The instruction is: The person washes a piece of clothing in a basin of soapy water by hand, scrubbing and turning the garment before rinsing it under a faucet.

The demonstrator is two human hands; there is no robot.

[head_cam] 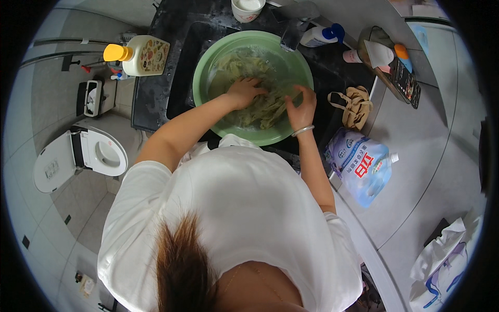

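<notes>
A round green plastic basin (298,124) stands in the black sink (183,74), with water and wet yellow-green cloth (269,111) in it. My left hand (246,93) lies on the cloth near the basin's middle, fingers spread, its fingertips partly hidden by cloth and water. My right hand (303,106), with a silver bangle at the wrist, is over the basin's right side. Its thumb and fingers are apart in a curve, and nothing shows between them. The dark faucet (290,35) reaches over the basin's upper right rim.
A yellow-capped pump bottle (150,56) stands on the counter's left. At the back are a white cup (248,11) and a blue-capped white bottle (319,37). Right of the sink lie a tan fabric bundle (355,107) and a Liby detergent pouch (362,163). A phone (405,80) leans by a tray.
</notes>
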